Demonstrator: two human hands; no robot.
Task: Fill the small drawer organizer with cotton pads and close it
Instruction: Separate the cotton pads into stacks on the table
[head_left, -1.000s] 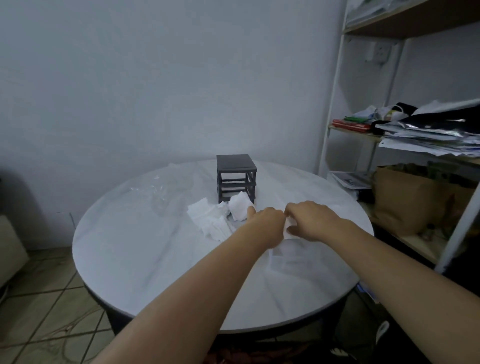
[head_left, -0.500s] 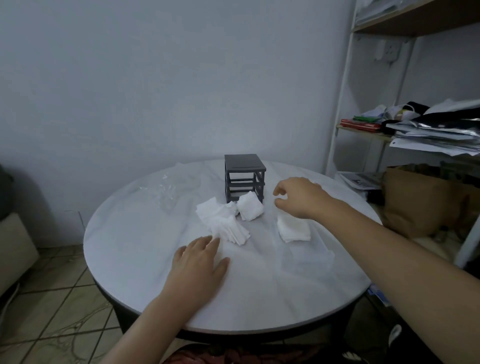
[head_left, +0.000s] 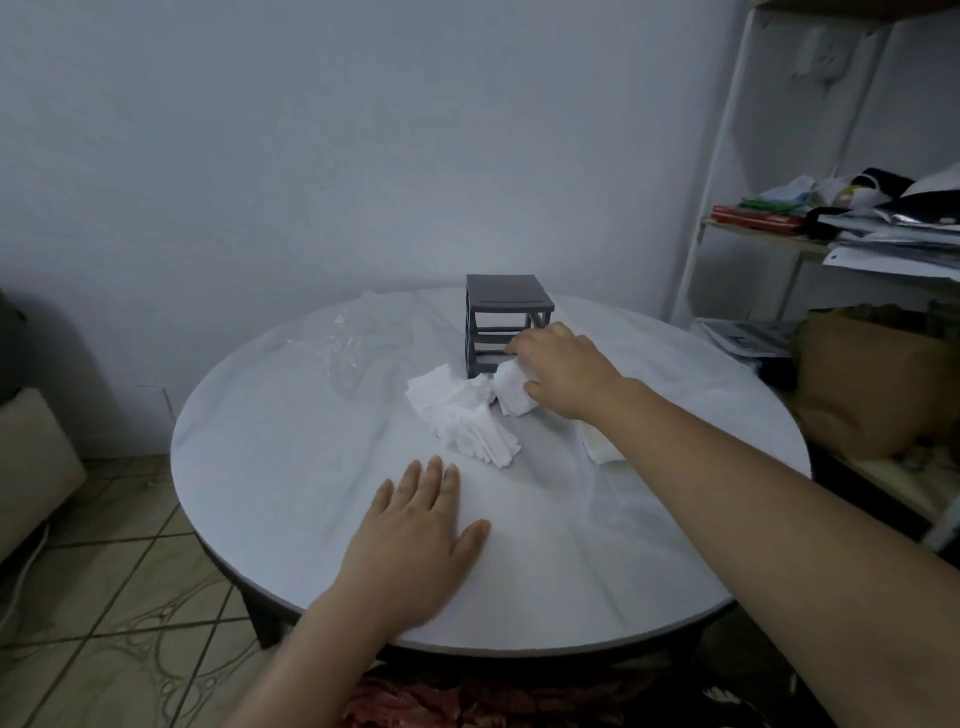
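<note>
A small dark grey drawer organizer (head_left: 503, 312) stands at the far middle of the round white table (head_left: 291, 467). In front of it lies a loose heap of white cotton pads (head_left: 462, 421). My right hand (head_left: 561, 371) reaches to the organizer's lower front and closes around a stack of pads (head_left: 511, 392) lying there. Another stack of pads (head_left: 600, 447) lies partly hidden under my right forearm. My left hand (head_left: 415, 530) rests flat on the table near its front edge, fingers spread, holding nothing.
Crumpled clear plastic (head_left: 348, 353) lies on the table's far left. A white metal shelf (head_left: 711, 171) with papers and clothes stands at the right, with a brown paper bag (head_left: 872, 384) below. Tiled floor (head_left: 119, 597) shows at the left.
My right hand has moved left from above the near pad stack to the stack at the organizer's foot and closed on it. My left hand stays flat on the table.
</note>
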